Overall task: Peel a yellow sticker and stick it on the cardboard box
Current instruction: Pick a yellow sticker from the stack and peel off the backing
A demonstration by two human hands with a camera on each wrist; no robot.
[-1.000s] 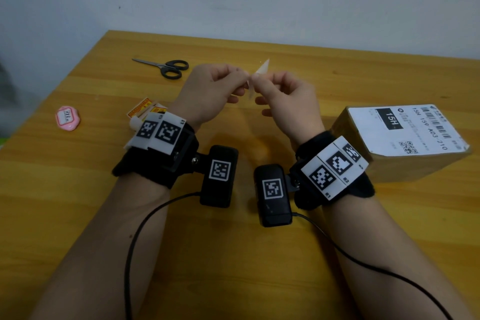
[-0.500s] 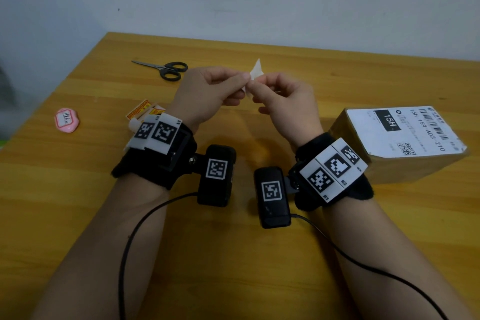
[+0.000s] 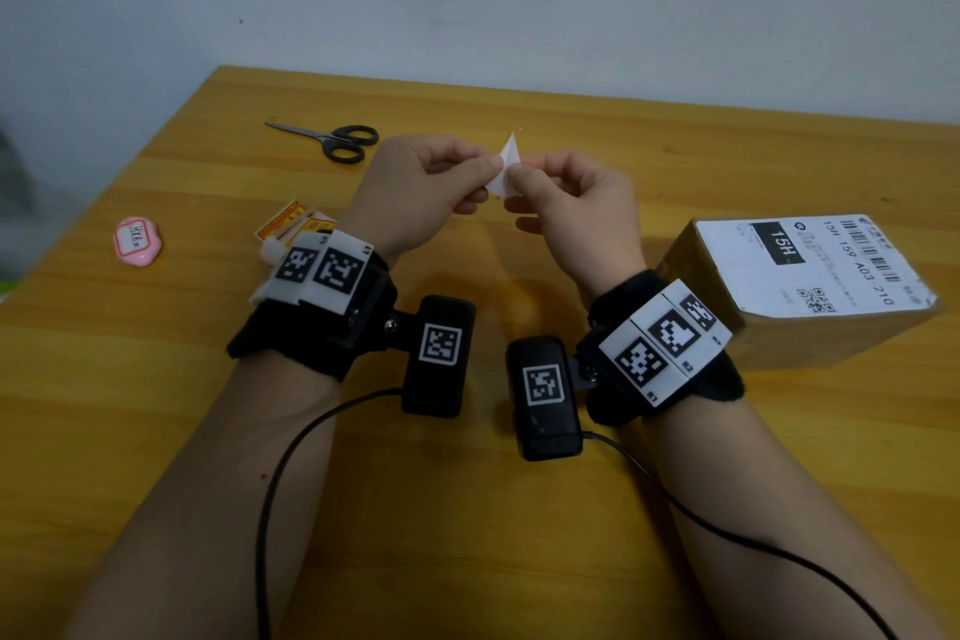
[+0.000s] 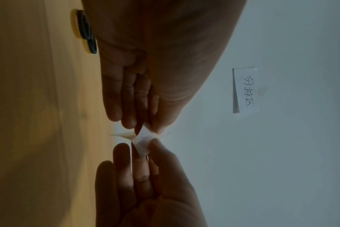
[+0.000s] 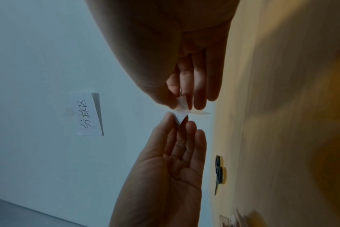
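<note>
Above the table's middle, both hands hold a small sticker piece that shows only white. My left hand pinches its left side and my right hand pinches its right side. In the left wrist view the piece splits into two thin layers between the fingertips. The right wrist view shows the same fanned paper between both hands. The cardboard box, with a white shipping label on top, sits on the table just right of my right wrist.
Black-handled scissors lie at the back left. More yellow stickers lie by my left wrist, and a pink object lies further left. Cables trail from both wrist cameras. A handwritten paper note hangs on the wall.
Both hands have kept pinching the paper in nearly the same spot. More white paper now shows below the fingertips, and its layers spread apart a little.
</note>
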